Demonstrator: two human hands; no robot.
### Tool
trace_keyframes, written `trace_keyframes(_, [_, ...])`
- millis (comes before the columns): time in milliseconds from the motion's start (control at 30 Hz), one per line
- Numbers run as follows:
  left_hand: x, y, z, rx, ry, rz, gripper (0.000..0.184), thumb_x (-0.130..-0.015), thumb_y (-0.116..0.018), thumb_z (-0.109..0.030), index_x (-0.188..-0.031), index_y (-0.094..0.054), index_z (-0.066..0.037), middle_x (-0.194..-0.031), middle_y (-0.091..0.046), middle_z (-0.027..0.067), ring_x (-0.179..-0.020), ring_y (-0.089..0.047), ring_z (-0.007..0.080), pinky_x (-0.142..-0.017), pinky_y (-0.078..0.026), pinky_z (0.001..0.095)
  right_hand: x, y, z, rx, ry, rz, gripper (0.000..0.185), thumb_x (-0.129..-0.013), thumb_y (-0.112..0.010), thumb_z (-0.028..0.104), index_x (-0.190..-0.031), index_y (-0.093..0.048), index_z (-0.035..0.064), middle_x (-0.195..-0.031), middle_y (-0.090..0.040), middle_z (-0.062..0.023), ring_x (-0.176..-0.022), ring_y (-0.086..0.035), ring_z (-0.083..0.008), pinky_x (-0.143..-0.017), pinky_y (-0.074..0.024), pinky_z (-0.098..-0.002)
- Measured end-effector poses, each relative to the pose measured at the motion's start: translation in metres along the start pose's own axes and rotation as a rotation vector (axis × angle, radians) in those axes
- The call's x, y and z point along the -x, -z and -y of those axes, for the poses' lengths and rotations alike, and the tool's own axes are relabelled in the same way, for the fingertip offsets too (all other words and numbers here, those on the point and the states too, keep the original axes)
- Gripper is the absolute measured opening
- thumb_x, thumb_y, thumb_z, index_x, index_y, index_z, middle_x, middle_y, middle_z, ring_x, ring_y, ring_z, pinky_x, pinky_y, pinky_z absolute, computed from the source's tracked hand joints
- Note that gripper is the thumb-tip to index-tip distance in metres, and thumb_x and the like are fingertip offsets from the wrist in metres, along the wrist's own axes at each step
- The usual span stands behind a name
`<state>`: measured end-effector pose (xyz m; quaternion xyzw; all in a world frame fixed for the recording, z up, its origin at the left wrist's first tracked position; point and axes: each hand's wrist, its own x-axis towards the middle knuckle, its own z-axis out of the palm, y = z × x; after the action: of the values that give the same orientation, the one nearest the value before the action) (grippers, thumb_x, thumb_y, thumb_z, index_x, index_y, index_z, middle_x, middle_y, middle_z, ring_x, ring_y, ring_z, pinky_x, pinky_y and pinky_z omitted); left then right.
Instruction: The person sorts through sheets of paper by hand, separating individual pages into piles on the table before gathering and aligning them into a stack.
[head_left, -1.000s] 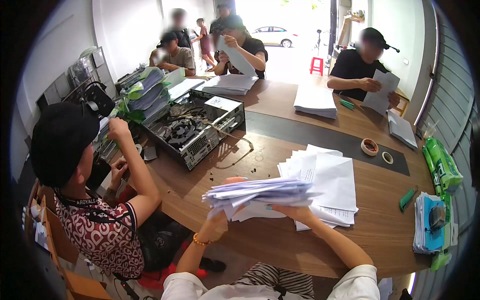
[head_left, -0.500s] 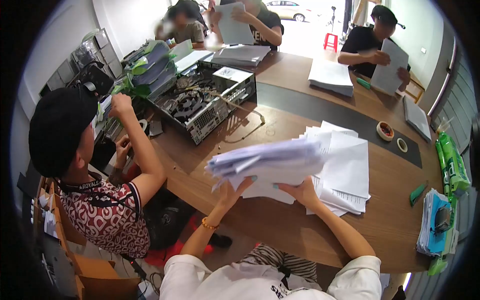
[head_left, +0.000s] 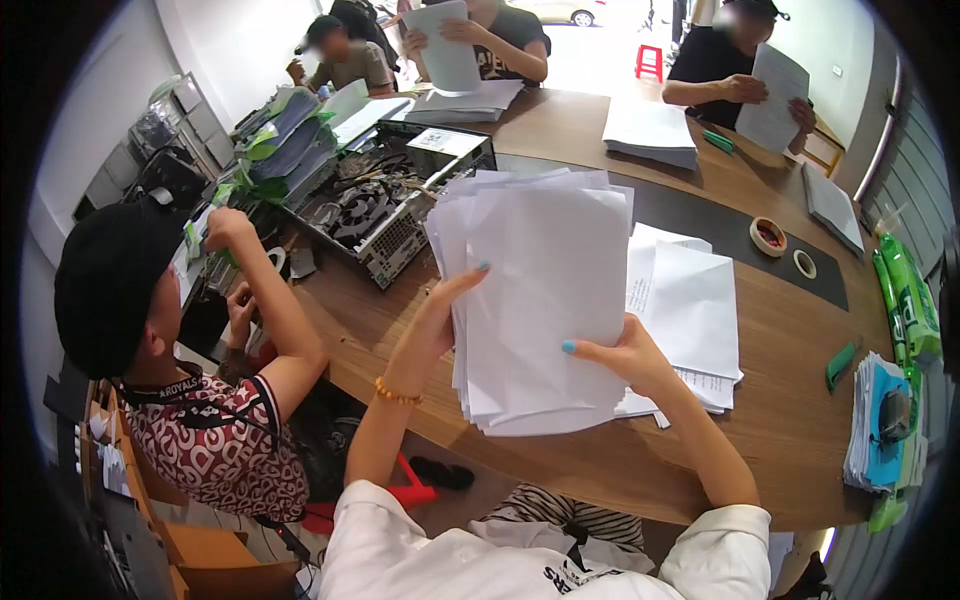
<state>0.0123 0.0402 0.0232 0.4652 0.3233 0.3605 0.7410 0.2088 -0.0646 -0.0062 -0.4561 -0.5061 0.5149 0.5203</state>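
A thick stack of white paper sheets (head_left: 545,300) is held upright between my two hands above the table's near edge, its broad side facing me. My left hand (head_left: 440,315) grips the left edge, thumb lying on the front sheet. On the lower right edge, my right hand (head_left: 625,355) is closed with its thumb on the front; its other fingers are hidden behind the stack. Some sheets stick out unevenly on the left. Behind and to the right, a loose pile of printed papers (head_left: 690,310) lies on the table.
An opened computer case (head_left: 400,190) stands on the wooden table (head_left: 780,420). Tape rolls (head_left: 768,237), a green box cutter (head_left: 842,365) and bundled papers (head_left: 870,430) lie to the right. A person in a black cap (head_left: 130,270) sits close on my left; others handle papers across the table.
The paper stack has been tipped from nearly flat to upright, its broad side now towards me. Both hands have shifted to its side edges. The view has moved slightly.
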Motion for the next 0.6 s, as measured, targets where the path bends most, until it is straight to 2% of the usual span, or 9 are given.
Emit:
trace_keyframes(67, [-0.014, -0.01, 0.008, 0.068, 0.081, 0.082, 0.058, -0.071, -0.061, -0.023, -0.113, -0.032, 0.006, -0.098, -0.049, 0.0134, -0.085, -0.053, 0.0201, -0.072, -0.047, 0.031, 0.005, 0.009, -0.007, 0.043, -0.053, -0.028, 0.038, -0.068, -0.065, 0.018, -0.095, -0.052, -0.0043, -0.084, -0.058, -0.0155, -0.077, -0.056, -0.0201, -0.068, -0.0456, -0.026])
trace_keyframes(133, [-0.032, -0.015, 0.021, -0.14, 0.047, 0.129, 0.047, -0.072, -0.058, -0.022, -0.108, -0.04, 0.002, -0.098, -0.05, 0.0122, -0.087, -0.053, 0.0179, -0.071, -0.047, 0.0292, 0.007, 0.022, -0.023, 0.428, -0.186, -0.073, 0.045, -0.065, -0.066, 0.023, -0.097, -0.051, -0.0052, -0.087, -0.057, -0.0157, -0.079, -0.056, -0.0206, -0.069, -0.0454, -0.0268])
trace_keyframes(267, [-0.048, -0.023, 0.041, -0.016, 0.09, 0.205, 0.046, -0.073, -0.056, -0.022, -0.107, -0.04, 0.003, -0.096, -0.051, 0.012, -0.085, -0.053, 0.018, -0.07, -0.047, 0.0294, 0.014, 0.038, -0.031, 0.409, -0.233, -0.126, 0.052, -0.063, -0.068, 0.027, -0.099, -0.049, -0.0058, -0.09, -0.057, -0.017, -0.081, -0.056, -0.0222, -0.069, -0.0452, -0.0285])
trace_keyframes(333, [-0.05, -0.026, 0.052, 0.041, 0.071, 0.205, 0.045, -0.072, -0.058, -0.02, -0.107, -0.041, 0.002, -0.096, -0.051, 0.0131, -0.085, -0.054, 0.0198, -0.069, -0.048, 0.0299, 0.014, 0.041, -0.035, 0.061, -0.202, -0.217, 0.053, -0.062, -0.068, 0.027, -0.099, -0.049, -0.0058, -0.09, -0.056, -0.0183, -0.081, -0.056, -0.0242, -0.07, -0.0447, -0.0298])
trace_keyframes(367, [-0.054, -0.023, 0.061, 0.038, 0.078, 0.223, 0.045, -0.072, -0.058, -0.02, -0.107, -0.041, 0.002, -0.096, -0.051, 0.0131, -0.085, -0.054, 0.0198, -0.069, -0.048, 0.0299, 0.013, 0.043, -0.038, 0.06, -0.2, -0.237, 0.053, -0.062, -0.068, 0.027, -0.099, -0.049, -0.0058, -0.09, -0.056, -0.0183, -0.081, -0.056, -0.0242, -0.07, -0.0447, -0.0298])
trace_keyframes(433, [-0.059, -0.016, 0.074, 0.019, 0.129, 0.199, 0.04, -0.073, -0.057, -0.018, -0.104, -0.042, 0.002, -0.094, -0.051, 0.0123, -0.083, -0.054, 0.0188, -0.068, -0.048, 0.0291, 0.012, 0.044, -0.045, 0.403, -0.15, -0.176, 0.053, -0.063, -0.067, 0.025, -0.101, -0.047, -0.0064, -0.09, -0.056, -0.0176, -0.082, -0.056, -0.0231, -0.07, -0.0446, -0.03])
trace_keyframes(567, [-0.056, -0.011, 0.075, 0.039, 0.251, 0.162, 0.037, -0.072, -0.057, -0.015, -0.103, -0.044, 0.002, -0.092, -0.052, 0.0115, -0.083, -0.054, 0.0178, -0.068, -0.048, 0.0284, 0.015, 0.043, -0.036, 0.543, -0.167, -0.075, 0.053, -0.064, -0.068, 0.021, -0.104, -0.046, -0.0055, -0.094, -0.055, -0.0162, -0.085, -0.053, -0.0199, -0.074, -0.0426, -0.0277])
trace_keyframes(600, [-0.057, -0.011, 0.077, 0.008, 0.164, 0.15, 0.037, -0.072, -0.056, -0.013, -0.102, -0.044, 0.002, -0.092, -0.052, 0.011, -0.082, -0.054, 0.0176, -0.068, -0.047, 0.0285, 0.016, 0.044, -0.032, 0.444, -0.125, -0.032, 0.055, -0.063, -0.068, 0.02, -0.105, -0.044, -0.0059, -0.095, -0.054, -0.0169, -0.085, -0.054, -0.0204, -0.073, -0.0434, -0.0281])
